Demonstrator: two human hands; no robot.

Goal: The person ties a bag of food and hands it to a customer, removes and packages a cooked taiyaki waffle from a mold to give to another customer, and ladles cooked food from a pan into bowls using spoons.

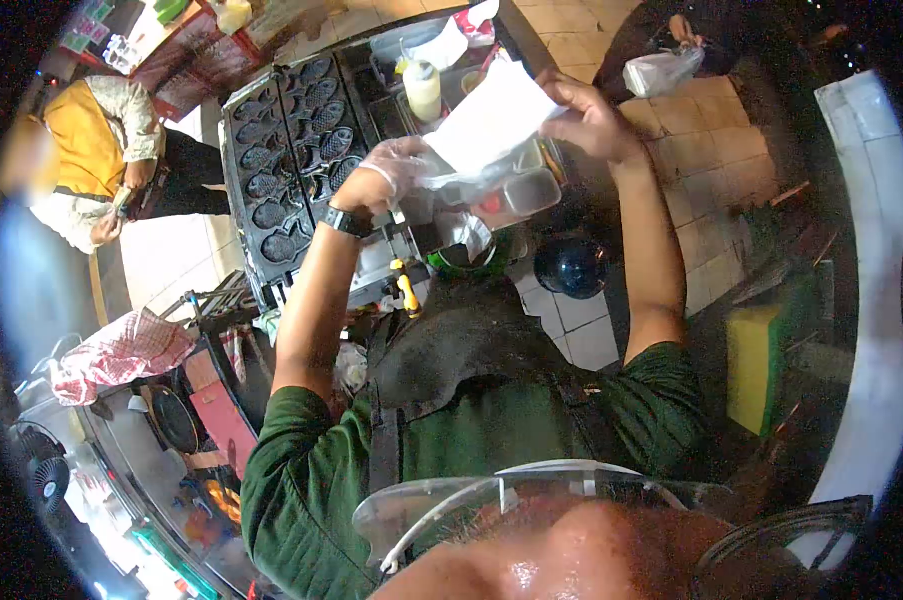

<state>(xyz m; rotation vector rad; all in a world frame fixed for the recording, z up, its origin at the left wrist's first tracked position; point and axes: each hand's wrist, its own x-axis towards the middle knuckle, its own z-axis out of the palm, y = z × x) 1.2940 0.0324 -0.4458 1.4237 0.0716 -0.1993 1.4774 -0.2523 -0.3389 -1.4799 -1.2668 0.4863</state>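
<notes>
Between my two hands is a piece of white paper (493,118), tilted over the right part of the cooking stand; whether it is a sheet or a bag I cannot tell. My right hand (593,115) grips its right edge, fingers bent and slightly blurred. At the lower left edge, my left hand (393,168) has its fingers closed on the paper. Clear plastic, seemingly a glove, covers this hand above a dark wristwatch (347,221). Just behind the paper stands a squeeze bottle (422,92) with pale contents. Clear plastic containers (532,190) sit below the paper.
A black fish-shaped waffle iron (296,160) lies left of my hands. A yellow-handled tool (405,288) is at the stand's near edge. One person in a yellow vest (79,140) stands at left; another person's hand holds a white plastic bag (661,72) at upper right.
</notes>
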